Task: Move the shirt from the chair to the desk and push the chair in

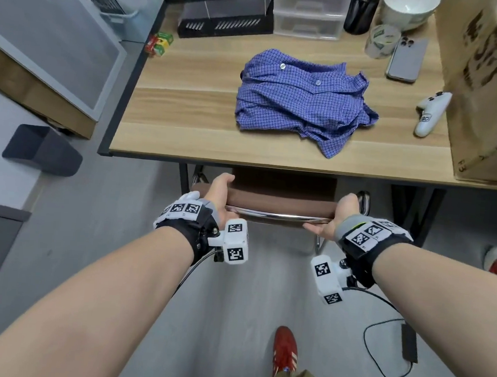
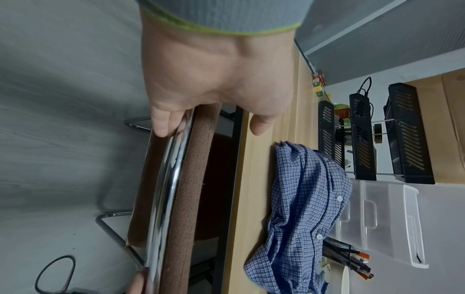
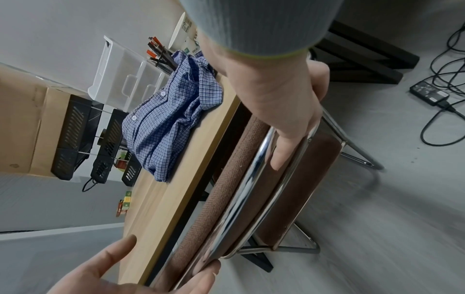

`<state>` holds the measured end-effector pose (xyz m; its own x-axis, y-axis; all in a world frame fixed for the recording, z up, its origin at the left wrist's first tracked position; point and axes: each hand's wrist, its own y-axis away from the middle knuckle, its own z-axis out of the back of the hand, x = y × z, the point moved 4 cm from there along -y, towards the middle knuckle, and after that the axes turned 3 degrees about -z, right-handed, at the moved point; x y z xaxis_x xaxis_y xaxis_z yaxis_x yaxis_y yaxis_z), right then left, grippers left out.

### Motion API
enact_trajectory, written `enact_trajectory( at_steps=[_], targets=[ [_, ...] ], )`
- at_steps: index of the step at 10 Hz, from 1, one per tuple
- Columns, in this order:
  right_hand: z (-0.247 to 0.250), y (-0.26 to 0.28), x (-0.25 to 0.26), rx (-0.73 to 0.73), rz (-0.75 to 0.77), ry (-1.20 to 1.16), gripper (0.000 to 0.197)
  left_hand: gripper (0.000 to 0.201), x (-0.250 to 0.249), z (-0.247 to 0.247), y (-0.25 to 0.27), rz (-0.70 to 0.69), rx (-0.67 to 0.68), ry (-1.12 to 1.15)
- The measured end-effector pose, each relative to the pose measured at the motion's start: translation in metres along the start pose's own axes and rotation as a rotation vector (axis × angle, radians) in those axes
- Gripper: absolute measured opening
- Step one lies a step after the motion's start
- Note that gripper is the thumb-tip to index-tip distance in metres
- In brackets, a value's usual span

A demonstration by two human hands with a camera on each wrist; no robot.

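Observation:
The blue checked shirt point(image 1: 301, 103) point(image 2: 307, 199) point(image 3: 171, 111) lies crumpled in the middle of the wooden desk point(image 1: 187, 118) point(image 2: 254, 199) point(image 3: 163, 199). The brown chair point(image 1: 281, 203) point(image 2: 191, 179) point(image 3: 226, 189) has a chrome frame, and its seat is tucked under the desk's front edge. My left hand point(image 1: 221, 198) point(image 2: 214, 79) point(image 3: 105, 274) holds the backrest's left end, fingers hooked on the chrome rail, thumb towards the desk. My right hand point(image 1: 338, 216) point(image 3: 276, 99) grips the right end the same way.
A cardboard box point(image 1: 487, 88), a white controller point(image 1: 431, 113), a phone point(image 1: 406, 59) and a tape roll point(image 1: 382, 41) sit on the desk's right. A black file rack point(image 1: 225, 17) and clear drawers point(image 1: 308, 11) line the back. A dark bin point(image 1: 42, 149) and a power adapter point(image 1: 409, 342) lie on the floor.

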<state>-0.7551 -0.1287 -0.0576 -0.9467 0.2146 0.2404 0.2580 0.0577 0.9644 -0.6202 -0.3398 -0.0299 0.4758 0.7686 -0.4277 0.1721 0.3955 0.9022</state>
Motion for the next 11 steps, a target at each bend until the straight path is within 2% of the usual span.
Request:
enact_trajectory(
  at_steps=[3,4,7,9,10,11],
  targets=[
    [-0.019,-0.012,0.019,-0.041,-0.004,-0.04,0.063,0.046,-0.025,-0.015,-0.002,-0.005,-0.007,-0.073],
    [-0.021,-0.015,0.019,-0.048,-0.029,-0.044,0.064,0.043,-0.028,-0.019,0.002,-0.006,0.006,-0.115],
    [-0.013,-0.01,0.023,-0.065,-0.048,-0.002,0.061,0.05,-0.034,-0.016,0.023,0.01,0.001,-0.273],
    [-0.018,0.015,0.027,-0.089,-0.003,0.084,0.059,0.065,-0.049,-0.016,0.048,-0.063,0.035,-0.411],
    [-0.019,0.028,0.027,-0.09,0.035,0.183,0.055,0.063,-0.054,-0.017,0.056,-0.098,0.068,-0.463],
    [-0.009,0.027,0.017,-0.092,0.121,0.353,0.051,0.062,-0.072,-0.017,0.07,-0.195,0.055,-0.531]
  ],
)
